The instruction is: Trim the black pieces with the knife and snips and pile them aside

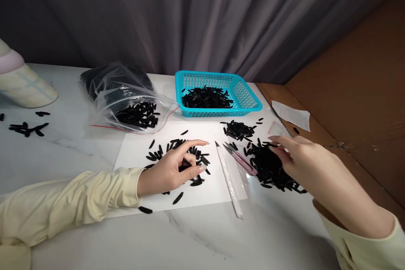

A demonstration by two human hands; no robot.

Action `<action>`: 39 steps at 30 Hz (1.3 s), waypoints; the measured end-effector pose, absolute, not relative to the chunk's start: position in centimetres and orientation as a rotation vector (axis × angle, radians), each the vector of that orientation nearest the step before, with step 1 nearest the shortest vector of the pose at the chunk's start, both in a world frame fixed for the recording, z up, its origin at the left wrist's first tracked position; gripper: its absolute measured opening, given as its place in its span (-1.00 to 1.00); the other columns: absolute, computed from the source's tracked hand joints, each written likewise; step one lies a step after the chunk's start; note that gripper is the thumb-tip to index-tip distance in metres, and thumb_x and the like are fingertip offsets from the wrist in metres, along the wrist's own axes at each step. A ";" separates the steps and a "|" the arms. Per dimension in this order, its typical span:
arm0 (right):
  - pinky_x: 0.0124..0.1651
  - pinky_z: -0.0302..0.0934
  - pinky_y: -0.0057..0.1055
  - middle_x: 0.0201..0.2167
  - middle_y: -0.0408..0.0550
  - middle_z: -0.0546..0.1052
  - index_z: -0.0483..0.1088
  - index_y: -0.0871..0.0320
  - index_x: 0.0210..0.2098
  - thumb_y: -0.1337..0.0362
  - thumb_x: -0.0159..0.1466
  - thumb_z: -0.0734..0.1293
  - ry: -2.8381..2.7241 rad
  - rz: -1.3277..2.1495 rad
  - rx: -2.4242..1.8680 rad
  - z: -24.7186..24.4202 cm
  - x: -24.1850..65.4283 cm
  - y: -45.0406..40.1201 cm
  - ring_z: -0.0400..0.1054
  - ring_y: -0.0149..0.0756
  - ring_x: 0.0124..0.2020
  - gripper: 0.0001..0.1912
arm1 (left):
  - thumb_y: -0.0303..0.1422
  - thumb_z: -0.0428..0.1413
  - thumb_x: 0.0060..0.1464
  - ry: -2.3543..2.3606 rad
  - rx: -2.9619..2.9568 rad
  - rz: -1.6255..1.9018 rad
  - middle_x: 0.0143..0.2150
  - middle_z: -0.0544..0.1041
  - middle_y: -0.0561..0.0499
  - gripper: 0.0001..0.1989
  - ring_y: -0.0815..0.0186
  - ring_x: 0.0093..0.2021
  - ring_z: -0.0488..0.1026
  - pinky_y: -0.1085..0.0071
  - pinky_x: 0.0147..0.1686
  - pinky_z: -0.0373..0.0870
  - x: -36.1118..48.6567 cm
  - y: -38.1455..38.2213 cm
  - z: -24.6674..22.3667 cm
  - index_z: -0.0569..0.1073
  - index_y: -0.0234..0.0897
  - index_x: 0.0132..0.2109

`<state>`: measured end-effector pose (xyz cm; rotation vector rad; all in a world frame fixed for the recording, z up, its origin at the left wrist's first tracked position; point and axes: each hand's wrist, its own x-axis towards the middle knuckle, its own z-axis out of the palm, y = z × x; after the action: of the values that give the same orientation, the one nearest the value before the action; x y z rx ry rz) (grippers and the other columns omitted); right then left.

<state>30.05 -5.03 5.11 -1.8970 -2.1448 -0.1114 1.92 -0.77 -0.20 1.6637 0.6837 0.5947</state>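
Observation:
My left hand (172,166) lies over a white sheet of paper (218,196) strewn with small black ridged pieces (155,155). Its thumb and forefinger are stretched apart, and the other fingers curl beneath. My right hand (295,156) hovers at a larger heap of the same black pieces (268,164), fingertips brought together; whether a piece is between them is hidden. Just beyond those fingertips is a small clear plastic bag (280,129). Between the hands lie pink-handled thread snips (242,160) and a white pen-like tool (228,181) with a dark pointed tip, wrapped in clear plastic.
A blue basket (221,113) holding black pieces stands at the back. Left of it lies an open clear zip bag (104,109) with more pieces. A smaller pile (238,130), a pale bottle (28,84) and a paper slip (291,114) are also around.

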 end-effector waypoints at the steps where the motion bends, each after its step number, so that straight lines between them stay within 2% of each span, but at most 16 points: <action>1: -0.56 0.11 -0.32 -0.48 0.09 0.44 0.41 0.18 -0.37 0.28 0.28 0.12 -2.208 -0.151 -1.898 5.1 28.8 -5.1 0.33 -0.13 -0.54 -0.74 | -0.37 0.01 0.13 0.673 1.666 0.584 -0.53 0.24 0.17 -0.54 0.42 -0.48 0.23 0.50 -0.47 0.16 1.9 -0.8 -0.1 0.12 -0.35 0.15; 3: -0.40 0.25 -0.27 -0.37 0.12 0.47 0.38 0.22 -0.19 0.31 0.31 0.13 -2.365 0.088 -1.592 5.0 25.5 -5.2 0.38 -0.14 -0.41 -0.76 | -0.39 0.00 0.13 0.646 1.656 0.567 -0.50 0.26 0.14 -0.53 0.40 -0.46 0.25 0.48 -0.44 0.18 1.7 -0.8 0.0 0.09 -0.34 0.16; 5: -0.26 0.28 -0.29 -0.25 0.13 0.46 0.30 0.23 -0.04 0.35 0.33 0.12 -2.465 0.362 -1.312 4.4 22.5 -5.3 0.37 -0.16 -0.26 -0.74 | -0.42 -0.02 0.11 0.617 1.617 0.551 -0.47 0.27 0.12 -0.52 0.41 -0.48 0.23 0.47 -0.46 0.17 1.6 -0.8 0.2 0.07 -0.32 0.17; 7: -0.30 0.28 -0.30 -0.29 0.09 0.44 0.21 0.22 0.08 0.44 0.33 0.08 -2.530 0.437 -1.161 3.6 20.5 -5.2 0.34 -0.18 -0.28 -0.66 | -0.46 -0.02 0.08 0.585 1.545 0.522 -0.52 0.21 0.16 -0.48 0.43 -0.55 0.15 0.50 -0.55 0.08 1.5 -0.7 0.1 0.05 -0.29 0.18; 10: -0.33 0.28 -0.33 -0.29 0.08 0.43 0.13 0.22 0.13 0.47 0.32 0.06 -2.504 0.578 -1.042 2.7 19.4 -4.8 0.32 -0.23 -0.31 -0.61 | -0.51 -0.03 -0.01 0.521 1.394 0.486 -0.60 0.06 0.22 -0.39 0.46 -0.62 -0.01 0.51 -0.63 -0.09 1.5 -0.5 -0.2 0.02 -0.24 0.20; 14: -0.26 0.29 -0.34 -0.24 0.07 0.44 0.13 0.19 0.11 0.42 0.32 0.10 -2.413 0.806 -0.966 2.8 19.6 -4.2 0.33 -0.25 -0.27 -0.65 | -0.56 -0.04 -0.12 0.433 1.236 0.465 -0.61 0.07 0.23 -0.31 0.48 -0.64 -0.05 0.51 -0.64 -0.11 1.5 -0.2 -0.5 -0.02 -0.24 0.20; 18: -0.25 0.27 -0.36 -0.22 0.06 0.45 0.17 0.19 0.05 0.45 0.31 0.09 -2.376 0.887 -0.933 3.4 19.6 -3.7 0.33 -0.28 -0.28 -0.67 | -0.57 -0.05 -0.12 0.428 1.252 0.458 -0.59 0.11 0.23 -0.29 0.48 -0.63 -0.01 0.52 -0.63 -0.08 1.6 -0.2 -0.5 -0.05 -0.26 0.21; 22: -0.31 0.25 -0.39 -0.23 0.06 0.42 0.24 0.20 0.01 0.54 0.22 0.09 -2.584 0.782 -0.859 3.5 19.8 -3.1 0.32 -0.26 -0.27 -0.61 | -0.56 -0.02 -0.08 0.486 1.311 0.454 -0.58 0.13 0.22 -0.30 0.48 -0.61 0.02 0.52 -0.62 -0.09 1.5 -0.3 -0.3 -0.05 -0.27 0.22; 25: -0.37 0.23 -0.39 -0.29 0.05 0.43 0.30 0.21 -0.05 0.54 0.23 0.10 -2.688 0.683 -0.878 3.3 20.1 -2.6 0.31 -0.27 -0.34 -0.65 | -0.56 0.00 -0.06 0.492 1.360 0.444 -0.55 0.17 0.20 -0.30 0.48 -0.58 0.08 0.52 -0.58 -0.02 1.6 -0.3 -0.3 -0.06 -0.29 0.22; 28: -0.32 0.26 -0.41 -0.26 0.04 0.47 0.29 0.17 -0.07 0.47 0.31 0.11 -2.533 0.826 -0.872 2.9 20.3 -2.6 0.37 -0.30 -0.31 -0.74 | -0.55 0.01 -0.04 0.463 1.403 0.455 -0.49 0.27 0.15 -0.32 0.43 -0.49 0.18 0.48 -0.47 0.11 1.6 -0.3 -0.4 -0.06 -0.31 0.22; 31: -0.30 0.28 -0.43 -0.30 -0.01 0.50 0.33 0.15 -0.18 0.42 0.32 0.16 -2.334 0.957 -0.904 2.5 20.5 -3.1 0.39 -0.33 -0.33 -0.84 | -0.52 0.01 -0.02 0.446 1.427 0.460 -0.42 0.35 0.09 -0.36 0.39 -0.42 0.25 0.43 -0.37 0.17 1.6 -0.3 -0.4 -0.03 -0.31 0.20; 35: -0.28 0.32 -0.43 -0.37 -0.07 0.46 0.34 0.16 -0.29 0.34 0.26 0.27 -2.012 1.271 -1.057 1.9 20.7 -4.2 0.39 -0.37 -0.36 -0.98 | -0.48 -0.01 -0.01 0.437 1.514 0.436 -0.50 0.27 0.15 -0.40 0.39 -0.45 0.22 0.42 -0.35 0.16 1.5 -0.3 0.0 0.02 -0.33 0.19; 39: -0.36 0.30 -0.45 -0.43 -0.13 0.39 0.29 0.15 -0.37 0.26 0.20 0.34 -1.775 1.360 -1.155 1.4 20.9 -5.3 0.33 -0.40 -0.45 -0.87 | -0.44 -0.03 0.05 0.423 1.577 0.402 -0.54 0.19 0.19 -0.45 0.41 -0.51 0.14 0.46 -0.43 0.09 1.4 -0.1 0.0 0.06 -0.36 0.19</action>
<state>20.88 -5.25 1.37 -1.1551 -1.7746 1.3595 1.45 -0.15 0.00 1.5772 0.4228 0.4016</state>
